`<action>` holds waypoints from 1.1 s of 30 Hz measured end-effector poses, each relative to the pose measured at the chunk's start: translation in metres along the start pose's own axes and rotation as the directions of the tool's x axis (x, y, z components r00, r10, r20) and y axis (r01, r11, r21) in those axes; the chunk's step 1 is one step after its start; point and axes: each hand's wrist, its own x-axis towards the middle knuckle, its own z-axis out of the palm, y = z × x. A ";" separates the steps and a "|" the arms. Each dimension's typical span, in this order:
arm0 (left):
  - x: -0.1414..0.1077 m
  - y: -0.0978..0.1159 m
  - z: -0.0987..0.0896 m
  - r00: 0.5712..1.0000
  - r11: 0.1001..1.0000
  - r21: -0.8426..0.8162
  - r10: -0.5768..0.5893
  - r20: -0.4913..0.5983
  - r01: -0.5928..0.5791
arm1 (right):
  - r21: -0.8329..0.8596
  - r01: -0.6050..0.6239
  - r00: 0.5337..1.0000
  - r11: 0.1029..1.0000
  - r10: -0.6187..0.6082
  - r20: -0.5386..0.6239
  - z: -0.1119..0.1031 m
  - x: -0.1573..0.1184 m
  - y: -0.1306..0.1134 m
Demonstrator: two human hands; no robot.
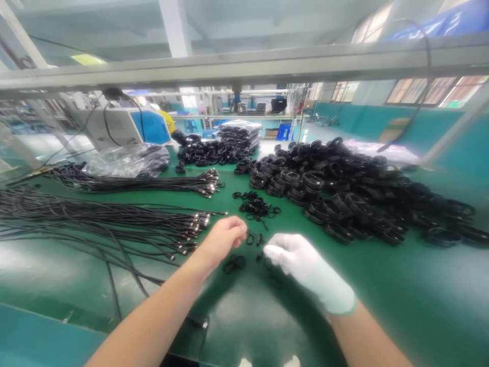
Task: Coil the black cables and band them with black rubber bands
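Note:
My bare left hand (226, 238) is above the green table, its thumb and fingers pinched together. A small black loop (250, 238) shows right at its fingertips; whether it is held cannot be told. Just to the right, my right hand (294, 257), in a white glove, is closed with its fingertips pointing left. Small dark bits show at its fingertips, too blurred to name. Beyond both hands lies a little heap of small black loops (255, 204). A few more black rings (234, 263) rest on the table below my left hand.
Long black cables (153, 219) with metal plugs lie at left, with another bundle (153, 183) behind. Coiled black cables (344, 188) are heaped at right. Clear plastic bags (128, 160), a blue-and-white machine (130, 127) and stacked bagged coils (239, 135) stand behind. A beam (244, 69) crosses overhead.

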 end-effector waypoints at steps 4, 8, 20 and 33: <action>0.007 -0.008 -0.007 0.998 0.996 0.093 0.007 -0.062 -0.001 | -0.134 -0.006 0.998 0.991 0.015 0.068 0.002 -0.001 0.004; 0.009 -0.009 -0.024 0.998 0.951 0.309 0.004 -0.056 0.014 | -0.269 0.038 0.983 0.962 0.013 0.185 0.006 -0.003 0.006; 0.017 -0.025 0.016 0.995 0.733 0.677 -0.013 0.100 -0.058 | -0.277 -0.015 0.996 0.961 -0.008 -0.083 0.000 0.004 0.011; -0.012 0.002 -0.002 0.961 0.992 0.109 -0.093 0.262 0.066 | 0.278 -0.108 0.991 0.954 0.125 -0.045 0.023 0.009 0.005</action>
